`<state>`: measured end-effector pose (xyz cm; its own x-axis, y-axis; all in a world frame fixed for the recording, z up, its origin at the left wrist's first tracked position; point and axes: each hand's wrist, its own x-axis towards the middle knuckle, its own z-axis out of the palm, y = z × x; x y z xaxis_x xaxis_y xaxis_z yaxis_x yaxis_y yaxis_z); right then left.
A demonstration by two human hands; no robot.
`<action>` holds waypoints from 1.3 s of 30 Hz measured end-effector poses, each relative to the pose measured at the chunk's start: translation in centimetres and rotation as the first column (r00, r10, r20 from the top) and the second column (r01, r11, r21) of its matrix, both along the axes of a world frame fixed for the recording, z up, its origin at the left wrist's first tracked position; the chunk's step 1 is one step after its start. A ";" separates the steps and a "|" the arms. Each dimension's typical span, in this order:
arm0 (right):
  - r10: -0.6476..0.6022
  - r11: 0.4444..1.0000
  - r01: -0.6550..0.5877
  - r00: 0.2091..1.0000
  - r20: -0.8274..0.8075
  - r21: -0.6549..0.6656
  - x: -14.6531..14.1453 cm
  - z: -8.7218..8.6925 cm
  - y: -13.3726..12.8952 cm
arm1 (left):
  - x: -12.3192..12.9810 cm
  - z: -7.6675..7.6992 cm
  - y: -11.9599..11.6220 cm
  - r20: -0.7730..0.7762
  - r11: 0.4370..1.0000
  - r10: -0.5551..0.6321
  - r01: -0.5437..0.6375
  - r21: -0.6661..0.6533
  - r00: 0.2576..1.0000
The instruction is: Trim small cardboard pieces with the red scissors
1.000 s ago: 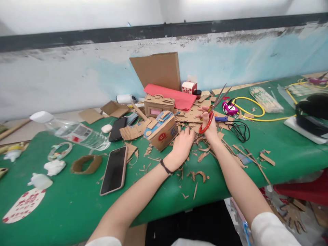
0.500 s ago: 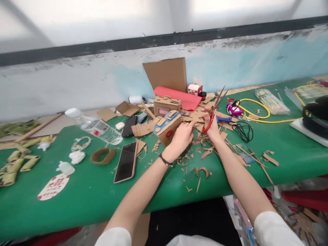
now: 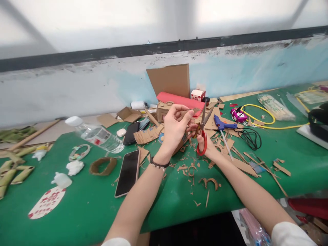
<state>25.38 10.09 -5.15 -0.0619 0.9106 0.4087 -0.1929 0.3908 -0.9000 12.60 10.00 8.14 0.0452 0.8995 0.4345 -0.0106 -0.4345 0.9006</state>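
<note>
My left hand is raised over the table, pinching a small piece of cardboard between thumb and fingers. Right beside it, my right hand grips red-handled scissors, their blades parted and pointing up and away near the cardboard piece. Behind and below my left hand stands a cardboard camera model, mostly covered by the hand. Another cardboard form with a blue top is largely hidden under my left wrist. Scraps of cut cardboard lie on the green table below my hands.
A blue glue gun lies right of my hands, near a purple plug block with a yellow cable. To the left are a phone, a tilted clear bottle and a cardboard ring. An iron sits far right.
My left hand has risen from the cardboard model and now holds a small cardboard piece. My right hand has brought the scissors left, next to it. The view has shifted slightly.
</note>
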 end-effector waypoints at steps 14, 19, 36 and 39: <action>0.103 0.995 -0.103 0.995 0.017 0.014 -0.5 1.4 -2.0 | -0.4 0.3 -0.3 -0.076 0.980 -0.158 0.147 -0.135 0.984; 0.090 0.996 -0.089 0.994 0.056 -0.022 0.0 0.3 -1.5 | -0.6 0.0 0.2 -0.123 0.996 -0.092 0.088 -0.034 0.988; 0.086 0.995 -0.094 0.983 0.163 0.044 -0.2 2.4 -2.5 | -0.1 -1.3 0.4 -0.054 0.979 -0.178 0.171 -0.110 0.983; 0.088 0.995 -0.093 0.987 0.134 0.032 -0.2 2.3 -2.5 | -0.2 -1.1 0.3 -0.072 0.978 -0.192 0.185 -0.092 0.979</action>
